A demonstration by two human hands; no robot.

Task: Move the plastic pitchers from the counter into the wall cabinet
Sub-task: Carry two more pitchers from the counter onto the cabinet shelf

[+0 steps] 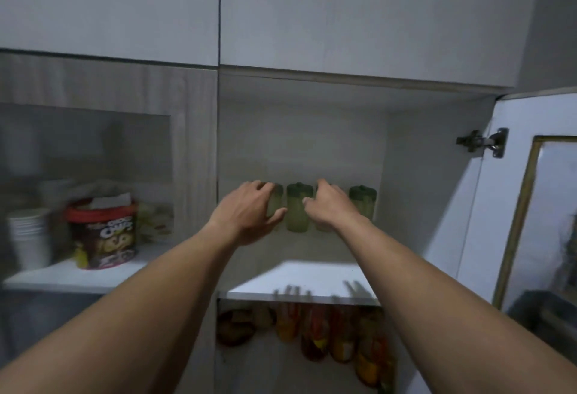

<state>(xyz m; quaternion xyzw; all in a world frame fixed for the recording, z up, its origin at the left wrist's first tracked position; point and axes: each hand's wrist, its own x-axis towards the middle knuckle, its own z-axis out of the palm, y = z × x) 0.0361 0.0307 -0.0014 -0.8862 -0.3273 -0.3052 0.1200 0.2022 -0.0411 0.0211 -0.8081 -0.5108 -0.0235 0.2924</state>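
Head view: cereal tub (104,234) reads "Chips".

Dim, greyish light fills a kitchen corner. Plain pale grey upper cabinet doors (109,6) run across the top. Below them at left, a wood-grain framed glass-fronted door (93,143) is shut. At right, a white cabinet door with a brass-coloured inset frame (512,206) stands swung open on a metal hinge (482,142). A white shelf board (299,281) crosses the open compartment.

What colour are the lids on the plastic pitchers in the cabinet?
Dark green lids on paler translucent green plastic pitchers, seen in the head view.
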